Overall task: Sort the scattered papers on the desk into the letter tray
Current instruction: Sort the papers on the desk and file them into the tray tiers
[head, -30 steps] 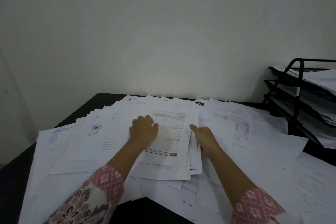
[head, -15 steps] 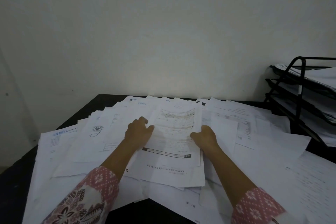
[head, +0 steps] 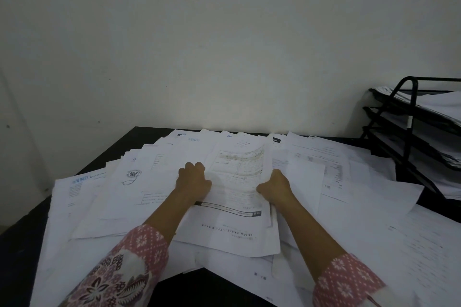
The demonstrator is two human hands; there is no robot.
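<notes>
A small stack of printed sheets (head: 234,182) lies in the middle of the desk, on top of many scattered white papers (head: 374,232). My left hand (head: 193,182) grips the stack's left edge with curled fingers. My right hand (head: 274,185) grips its right edge, fingers curled round the paper. The far end of the stack bends slightly upward. The black wire letter tray (head: 409,117), with three tiers that hold papers, stands at the right against the wall.
The black desk (head: 22,237) shows bare along its left edge and at the front centre. A plain white wall rises behind the desk. Sheets with blue letterheads (head: 79,179) lie at the left.
Both hands have drawn inward and closed on the edges of the central stack. The stack has squared up and its far end has lifted a little.
</notes>
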